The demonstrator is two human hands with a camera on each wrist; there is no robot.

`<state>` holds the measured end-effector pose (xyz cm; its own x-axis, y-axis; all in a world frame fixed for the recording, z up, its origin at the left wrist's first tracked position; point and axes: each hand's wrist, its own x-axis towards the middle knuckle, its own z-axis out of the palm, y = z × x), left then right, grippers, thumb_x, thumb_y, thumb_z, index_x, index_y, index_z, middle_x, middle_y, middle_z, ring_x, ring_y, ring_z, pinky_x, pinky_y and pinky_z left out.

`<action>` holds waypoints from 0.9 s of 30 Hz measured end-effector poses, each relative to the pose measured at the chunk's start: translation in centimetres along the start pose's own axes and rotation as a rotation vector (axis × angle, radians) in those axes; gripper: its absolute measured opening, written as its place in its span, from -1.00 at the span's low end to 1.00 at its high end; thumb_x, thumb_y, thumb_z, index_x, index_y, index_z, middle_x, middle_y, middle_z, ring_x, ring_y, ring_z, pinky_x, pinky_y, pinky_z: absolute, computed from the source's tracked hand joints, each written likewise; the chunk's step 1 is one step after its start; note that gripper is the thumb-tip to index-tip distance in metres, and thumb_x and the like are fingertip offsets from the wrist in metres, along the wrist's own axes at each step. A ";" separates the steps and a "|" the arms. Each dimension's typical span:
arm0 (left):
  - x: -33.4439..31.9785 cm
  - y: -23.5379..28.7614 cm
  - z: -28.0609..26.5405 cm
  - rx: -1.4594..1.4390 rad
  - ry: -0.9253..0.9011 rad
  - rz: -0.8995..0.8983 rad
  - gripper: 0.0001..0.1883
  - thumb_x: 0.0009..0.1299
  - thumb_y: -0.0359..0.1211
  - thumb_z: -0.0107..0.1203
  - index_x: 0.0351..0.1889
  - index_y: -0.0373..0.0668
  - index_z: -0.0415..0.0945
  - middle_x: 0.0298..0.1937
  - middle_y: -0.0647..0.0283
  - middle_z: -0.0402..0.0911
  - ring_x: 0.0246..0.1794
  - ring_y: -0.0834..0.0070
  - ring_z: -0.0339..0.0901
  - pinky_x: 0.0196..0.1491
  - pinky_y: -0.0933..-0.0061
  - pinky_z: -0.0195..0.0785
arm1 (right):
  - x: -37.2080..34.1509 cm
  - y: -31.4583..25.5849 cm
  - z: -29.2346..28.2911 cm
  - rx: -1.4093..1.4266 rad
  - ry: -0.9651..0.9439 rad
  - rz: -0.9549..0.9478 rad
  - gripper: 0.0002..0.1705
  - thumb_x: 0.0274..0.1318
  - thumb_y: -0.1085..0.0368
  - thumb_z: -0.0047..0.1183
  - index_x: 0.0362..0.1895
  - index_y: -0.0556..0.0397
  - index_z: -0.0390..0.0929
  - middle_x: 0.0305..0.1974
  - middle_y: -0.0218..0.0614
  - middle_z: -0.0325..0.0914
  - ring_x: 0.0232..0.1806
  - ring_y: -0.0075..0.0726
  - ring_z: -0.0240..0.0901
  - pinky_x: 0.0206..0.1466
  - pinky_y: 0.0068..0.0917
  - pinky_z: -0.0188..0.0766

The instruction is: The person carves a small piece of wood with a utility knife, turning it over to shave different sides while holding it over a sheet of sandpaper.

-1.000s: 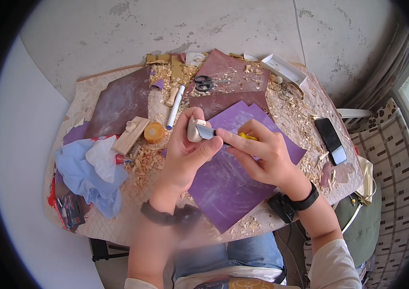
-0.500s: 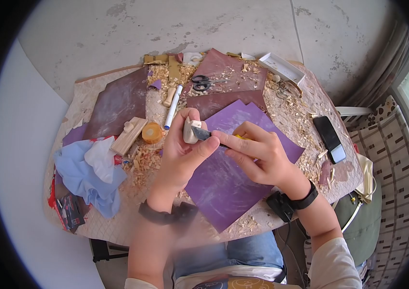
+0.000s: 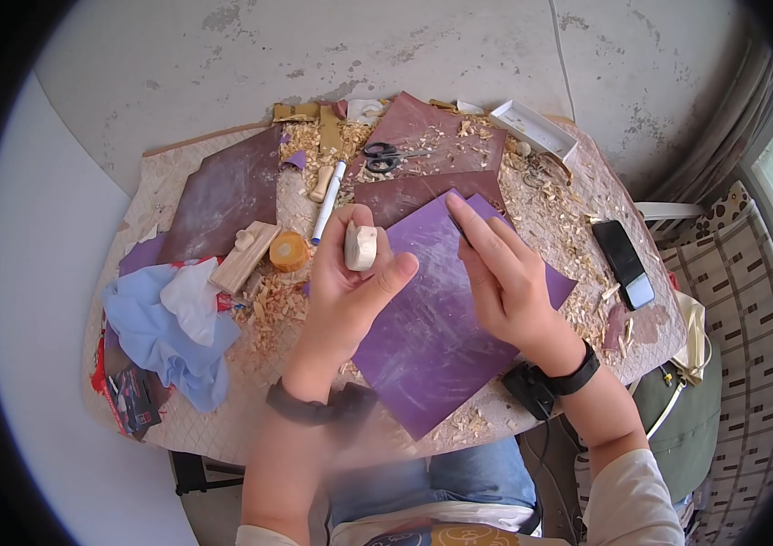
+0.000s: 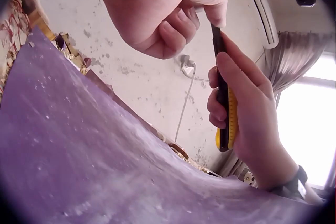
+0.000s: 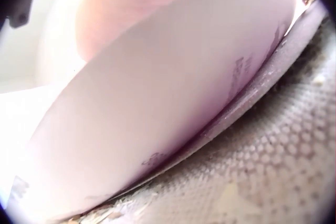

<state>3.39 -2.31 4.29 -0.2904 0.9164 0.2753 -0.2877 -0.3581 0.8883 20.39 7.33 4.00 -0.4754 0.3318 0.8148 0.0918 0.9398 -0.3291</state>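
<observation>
A small pale carved wood piece (image 3: 361,247) is held in the curled fingers of the left hand (image 3: 341,296), its thumb raised to the right. To the right, over the purple sheet (image 3: 423,364), the right hand (image 3: 509,287) grips a utility knife, mostly hidden in the head view. In the left wrist view the yellow and black knife (image 4: 224,98) stands upright in the right hand (image 4: 252,103), its upper end by the thumb of the left hand (image 4: 157,14). The right wrist view shows a curved sheet (image 5: 157,77) with printed marks.
Scissors (image 3: 382,156), a marker (image 3: 328,202), a wooden block (image 3: 245,259) and an orange round object (image 3: 289,251) lie among wood shavings. A phone (image 3: 623,264) is at the right, a blue cloth (image 3: 168,318) at the left, a white tray (image 3: 532,127) at the back.
The right hand has moved right and turned upward with the knife, drawing the blade away from the wood piece. The left hand keeps its hold on the wood in nearly the same place.
</observation>
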 end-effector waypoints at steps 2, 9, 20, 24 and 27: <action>0.1 -0.3 -0.3 0.001 -0.024 0.071 -0.48 0.29 -0.43 0.41 0.05 -0.09 0.27 -0.41 0.56 0.26 -0.44 0.85 0.12 -0.36 0.78 0.05 | 0.0 -0.2 -0.1 0.050 0.017 0.061 -0.29 0.06 0.55 0.10 0.36 -0.11 0.47 -0.49 -0.28 0.42 -0.61 -0.27 0.42 -0.57 -0.34 0.38; 0.2 -0.3 -0.3 0.039 0.045 0.089 -0.39 0.19 -0.39 0.51 0.05 -0.07 0.27 -0.42 0.58 0.21 -0.44 0.85 0.08 -0.37 0.80 -0.01 | 0.5 -0.5 -1.0 0.018 -0.281 -0.123 -0.31 -0.06 0.61 0.08 0.27 0.02 0.54 -0.50 -0.27 0.52 -0.60 -0.27 0.48 -0.56 -0.43 0.39; 0.3 -0.4 -0.4 0.111 0.047 0.128 -0.41 0.21 -0.39 0.49 0.02 -0.09 0.25 -0.39 0.57 0.19 -0.47 0.87 0.09 -0.42 0.83 -0.03 | 0.2 -0.1 -0.4 -0.040 -0.165 -0.147 -0.28 -0.07 0.50 0.18 0.27 -0.24 0.57 -0.52 -0.41 0.47 -0.65 -0.37 0.41 -0.62 -0.45 0.35; 0.3 -0.3 -0.3 0.117 0.049 0.122 -0.41 0.21 -0.39 0.49 0.02 -0.10 0.25 -0.39 0.56 0.19 -0.46 0.88 0.11 -0.43 0.83 -0.01 | 0.2 -0.1 -0.4 -0.058 -0.168 -0.152 -0.30 -0.06 0.49 0.17 0.26 -0.24 0.58 -0.52 -0.42 0.46 -0.65 -0.38 0.39 -0.63 -0.46 0.34; 0.3 -0.3 -0.2 0.125 0.075 0.120 -0.41 0.21 -0.38 0.49 0.01 -0.10 0.25 -0.37 0.55 0.20 -0.46 0.88 0.12 -0.43 0.83 0.01 | 0.4 -0.5 -0.8 -0.065 -0.196 -0.140 -0.32 -0.08 0.52 0.16 0.23 -0.16 0.60 -0.51 -0.37 0.49 -0.64 -0.35 0.42 -0.62 -0.43 0.34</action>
<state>3.24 -1.91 4.01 -0.3847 0.8509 0.3577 -0.1323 -0.4343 0.8910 20.86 7.06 4.93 -0.6476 0.1815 0.7400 0.0660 0.9809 -0.1828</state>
